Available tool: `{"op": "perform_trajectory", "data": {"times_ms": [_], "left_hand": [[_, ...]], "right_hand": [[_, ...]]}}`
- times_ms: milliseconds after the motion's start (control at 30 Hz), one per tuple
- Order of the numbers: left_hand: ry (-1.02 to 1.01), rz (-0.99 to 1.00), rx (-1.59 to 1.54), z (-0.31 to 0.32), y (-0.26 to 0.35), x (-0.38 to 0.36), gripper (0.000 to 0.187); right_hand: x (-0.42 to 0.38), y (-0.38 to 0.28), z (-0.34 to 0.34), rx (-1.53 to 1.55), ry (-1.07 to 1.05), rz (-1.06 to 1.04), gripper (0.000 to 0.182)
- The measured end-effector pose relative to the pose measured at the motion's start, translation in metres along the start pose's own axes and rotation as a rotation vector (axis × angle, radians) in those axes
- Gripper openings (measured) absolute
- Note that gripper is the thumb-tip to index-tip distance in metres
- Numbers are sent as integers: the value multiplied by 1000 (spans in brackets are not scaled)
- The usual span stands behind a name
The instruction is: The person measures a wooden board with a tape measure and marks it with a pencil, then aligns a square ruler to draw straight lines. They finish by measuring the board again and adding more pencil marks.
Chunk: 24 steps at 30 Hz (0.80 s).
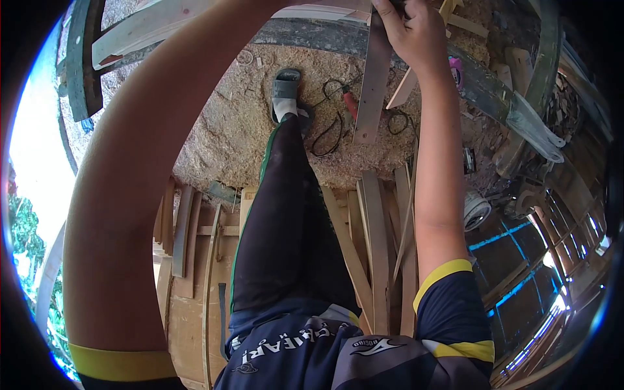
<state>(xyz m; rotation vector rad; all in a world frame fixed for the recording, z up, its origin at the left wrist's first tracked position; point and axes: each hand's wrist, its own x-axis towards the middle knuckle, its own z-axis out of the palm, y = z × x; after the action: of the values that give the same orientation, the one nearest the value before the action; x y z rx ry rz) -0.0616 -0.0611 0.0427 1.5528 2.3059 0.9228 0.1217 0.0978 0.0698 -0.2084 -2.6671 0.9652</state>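
Note:
My right hand is at the top edge, its fingers curled around something dark that the frame cuts off. Its thumb side overlaps a long flat dark strip with a small hole near its lower end, which hangs down toward my body. My left forearm reaches up and across to the top edge, where the hand itself is out of frame. Near the arms, pale planks lie along a dark timber beam. Right of the strip, a short pale piece of wood sticks out.
A red-handled tool and a black cord lie on the sawdust-covered ground by my sandalled foot. A pink object and a clear plastic bag are at right. Several wooden boards stand near my legs.

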Motion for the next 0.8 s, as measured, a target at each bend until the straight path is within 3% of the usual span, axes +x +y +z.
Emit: {"op": "perform_trajectory", "data": {"times_ms": [67,133,167,233,267,333,400,467,533,567,733,800], "left_hand": [[24,26,22,2,-3,0,42],[49,52,45,4,-3,-1,42],[52,34,29,4,-3,-1,42],[54,20,16,1,0,-1,42],[39,18,25,-1,2,-1,42],[23,24,39,-5,5,0,43],[91,42,-16,-3,5,-2,42],[105,85,-27,-1,2,1,43],[72,37,-4,-7,9,0,40],[50,15,47,-5,7,-1,51],[23,22,172,-2,7,-1,47],[144,-73,28,-6,11,3,48]], "right_hand": [[-3,4,1,-12,6,-74,23],[-9,6,0,188,-42,190,25],[-13,15,4,189,-39,189,25],[-21,32,13,617,163,296,27],[-27,34,17,620,168,294,27],[-37,20,20,406,413,270,20],[-51,3,20,80,362,259,19],[-61,-22,23,21,394,316,22],[-68,-51,27,145,276,646,30],[-71,-57,28,116,247,614,38],[-87,-59,48,73,290,565,40],[-90,-51,55,317,371,687,37]]}}
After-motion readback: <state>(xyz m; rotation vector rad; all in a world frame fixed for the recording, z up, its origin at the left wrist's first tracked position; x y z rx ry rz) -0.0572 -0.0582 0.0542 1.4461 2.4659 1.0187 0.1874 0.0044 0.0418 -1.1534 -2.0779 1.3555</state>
